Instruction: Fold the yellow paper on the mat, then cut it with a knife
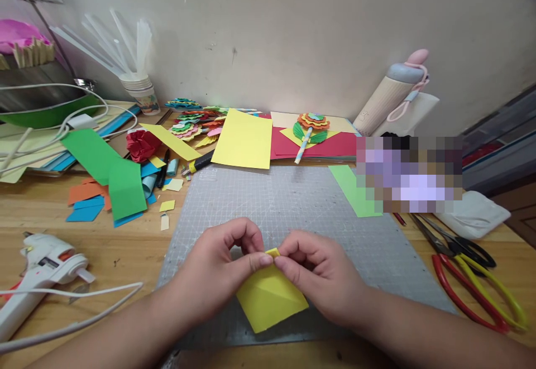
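Both hands pinch the top corner of a small folded yellow paper [270,297] that lies on the grey cutting mat [301,201]. My left hand [220,266] grips the corner from the left with thumb and forefinger. From the right, my right hand [320,271] holds the same corner, fingers curled over it. A diagonal crease runs across the paper. The fingertips of the two hands touch above it.
A white glue gun [46,268] with its cord lies at the left. Scissors [473,271] with red and yellow handles lie at the right. A yellow sheet [245,140], green strips [109,171], paper flowers [312,126], cups of straws [138,87] and a bottle [391,95] line the back.
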Available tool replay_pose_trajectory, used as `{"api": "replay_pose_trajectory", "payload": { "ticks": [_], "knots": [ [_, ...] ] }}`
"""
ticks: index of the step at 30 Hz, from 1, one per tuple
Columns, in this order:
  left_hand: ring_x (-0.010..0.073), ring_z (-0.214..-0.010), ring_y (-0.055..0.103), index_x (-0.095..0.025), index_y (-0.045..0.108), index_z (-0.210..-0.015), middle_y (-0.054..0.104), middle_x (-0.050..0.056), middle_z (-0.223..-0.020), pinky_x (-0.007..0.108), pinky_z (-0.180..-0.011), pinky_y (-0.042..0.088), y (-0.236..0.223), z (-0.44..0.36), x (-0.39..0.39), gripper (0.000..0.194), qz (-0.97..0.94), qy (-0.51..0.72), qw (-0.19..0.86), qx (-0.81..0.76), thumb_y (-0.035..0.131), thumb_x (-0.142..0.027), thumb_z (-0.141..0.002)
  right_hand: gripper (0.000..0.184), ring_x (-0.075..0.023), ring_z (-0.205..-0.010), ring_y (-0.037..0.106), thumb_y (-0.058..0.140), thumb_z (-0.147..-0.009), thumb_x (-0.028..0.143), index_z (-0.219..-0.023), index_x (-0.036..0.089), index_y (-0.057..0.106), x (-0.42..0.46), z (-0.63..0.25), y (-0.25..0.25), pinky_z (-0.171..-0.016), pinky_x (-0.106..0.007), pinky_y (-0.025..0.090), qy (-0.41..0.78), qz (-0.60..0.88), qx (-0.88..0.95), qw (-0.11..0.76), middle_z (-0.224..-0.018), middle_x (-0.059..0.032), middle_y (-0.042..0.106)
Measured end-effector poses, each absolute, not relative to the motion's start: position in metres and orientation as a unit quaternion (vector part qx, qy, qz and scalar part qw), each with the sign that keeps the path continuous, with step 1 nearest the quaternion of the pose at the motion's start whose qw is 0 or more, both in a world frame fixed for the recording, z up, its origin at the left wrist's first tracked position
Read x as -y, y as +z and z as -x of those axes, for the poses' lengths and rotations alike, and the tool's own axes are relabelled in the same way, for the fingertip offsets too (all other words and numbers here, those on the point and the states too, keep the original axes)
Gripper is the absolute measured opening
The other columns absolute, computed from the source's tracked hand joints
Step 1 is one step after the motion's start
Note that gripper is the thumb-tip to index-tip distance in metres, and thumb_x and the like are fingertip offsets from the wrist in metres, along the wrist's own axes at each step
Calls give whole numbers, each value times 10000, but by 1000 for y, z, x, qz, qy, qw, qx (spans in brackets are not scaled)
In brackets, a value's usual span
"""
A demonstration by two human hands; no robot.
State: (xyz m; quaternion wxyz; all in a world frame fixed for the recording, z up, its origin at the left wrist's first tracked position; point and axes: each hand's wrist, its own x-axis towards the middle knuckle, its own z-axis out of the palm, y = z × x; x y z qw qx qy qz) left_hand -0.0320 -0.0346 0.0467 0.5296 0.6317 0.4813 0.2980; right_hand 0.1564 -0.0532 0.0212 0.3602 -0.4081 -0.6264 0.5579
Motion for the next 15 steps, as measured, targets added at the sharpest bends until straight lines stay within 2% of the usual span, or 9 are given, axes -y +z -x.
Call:
{"api": "replay_pose_trajectory", "payload": {
  "ticks": [3, 5, 9, 15],
  "knots": [
    [140, -667, 539, -194, 651, -754, 603, -22, -661, 254, -618, 392, 45, 33, 34, 119, -644, 289, 521, -480, 670, -311, -754, 144, -79, -526, 411, 547, -885, 274, -769, 191, 569, 54, -158, 21, -476, -201, 323, 515, 403, 662, 367, -626, 40, 514],
    [137, -659, 532, -189, 657, -684, 604, -16, -648, 257, -625, 385, 45, 34, 34, 147, -671, 285, 494, -474, 662, -309, -769, 141, -81, -520, 416, 542, -888, 274, -777, 193, 571, 53, -157, 22, -470, -201, 324, 515, 404, 662, 366, -623, 39, 527],
    [123, -618, 502, -183, 607, -633, 581, -26, -617, 250, -599, 362, 45, 35, 35, 204, -702, 292, 450, -469, 652, -311, -786, 152, -84, -524, 420, 517, -901, 279, -782, 195, 563, 53, -156, 22, -469, -200, 325, 521, 421, 658, 344, -609, 44, 517],
    [124, -636, 501, -177, 552, -632, 558, -26, -636, 249, -603, 370, 44, 35, 37, 248, -711, 278, 462, -451, 608, -329, -820, 182, -95, -577, 480, 479, -922, 254, -788, 195, 587, 53, -159, 23, -528, -214, 367, 473, 404, 717, 315, -651, 30, 533]
  ]
}}
